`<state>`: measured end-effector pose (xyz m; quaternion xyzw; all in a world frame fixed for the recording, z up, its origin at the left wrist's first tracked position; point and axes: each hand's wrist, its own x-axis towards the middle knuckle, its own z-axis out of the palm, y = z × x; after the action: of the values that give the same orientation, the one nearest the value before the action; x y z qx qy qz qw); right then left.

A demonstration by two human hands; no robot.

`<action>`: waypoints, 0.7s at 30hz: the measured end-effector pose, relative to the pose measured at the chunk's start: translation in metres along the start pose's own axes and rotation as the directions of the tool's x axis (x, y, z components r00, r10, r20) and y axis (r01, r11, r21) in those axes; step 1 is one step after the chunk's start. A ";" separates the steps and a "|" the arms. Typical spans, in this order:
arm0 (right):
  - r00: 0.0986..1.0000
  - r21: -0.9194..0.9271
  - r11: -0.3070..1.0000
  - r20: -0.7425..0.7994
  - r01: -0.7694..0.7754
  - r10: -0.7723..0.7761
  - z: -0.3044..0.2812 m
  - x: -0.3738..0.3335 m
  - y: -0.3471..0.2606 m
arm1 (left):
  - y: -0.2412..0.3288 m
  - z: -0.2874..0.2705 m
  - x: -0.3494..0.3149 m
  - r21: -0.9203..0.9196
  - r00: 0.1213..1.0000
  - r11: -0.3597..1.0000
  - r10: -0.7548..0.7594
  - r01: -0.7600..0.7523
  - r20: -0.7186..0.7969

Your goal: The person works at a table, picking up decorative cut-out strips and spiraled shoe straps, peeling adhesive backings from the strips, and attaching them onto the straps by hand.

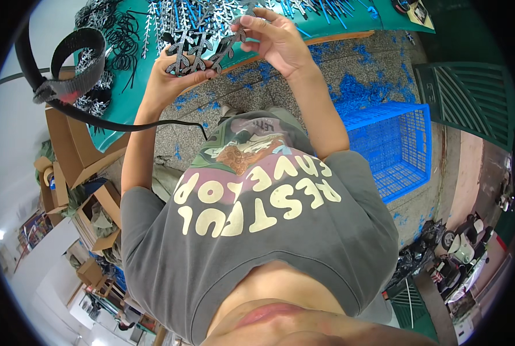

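Observation:
A grey, glittery leaf-patterned strip [225, 49] is stretched between my two hands above the near edge of the table. My left hand [173, 76] is closed around its folded left part, the thumb lying across the front. Higher up, my right hand [283, 46] pinches the strip's other end between thumb and fingertips. Just beyond my hands, white and silvery leafy strips [160, 17] lie in rows on the green tabletop [136, 78]. Among them, to the right, are blue stick-like strips [326, 12].
Black coils [124, 43] lie at the table's left. A black cable [124, 125] crosses in front of my left forearm. Cardboard boxes [75, 141] stand at left. On the right are a blue plastic crate [401, 155] and blue scraps [358, 89] scattered over the floor.

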<state>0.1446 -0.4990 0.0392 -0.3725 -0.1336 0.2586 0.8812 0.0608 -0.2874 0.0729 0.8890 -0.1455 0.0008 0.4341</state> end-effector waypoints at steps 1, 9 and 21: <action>0.995 0.037 0.997 -0.077 0.070 -0.067 0.005 -0.001 0.000 | 0.000 0.000 -0.001 -0.002 1.000 1.000 -0.003 0.003 -0.005; 0.932 -0.341 0.880 -0.028 0.331 -0.362 0.029 0.015 -0.004 | 0.008 -0.019 -0.008 0.057 0.995 0.995 0.088 -0.085 -0.054; 0.912 -0.340 0.857 0.010 0.388 -0.409 0.051 0.015 -0.002 | 0.004 -0.036 -0.019 0.098 0.976 0.982 0.176 -0.164 -0.129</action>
<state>0.1357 -0.4619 0.0768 -0.4889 -0.2219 0.0322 0.8430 0.0464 -0.2572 0.0965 0.8892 -0.1908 0.1053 0.4022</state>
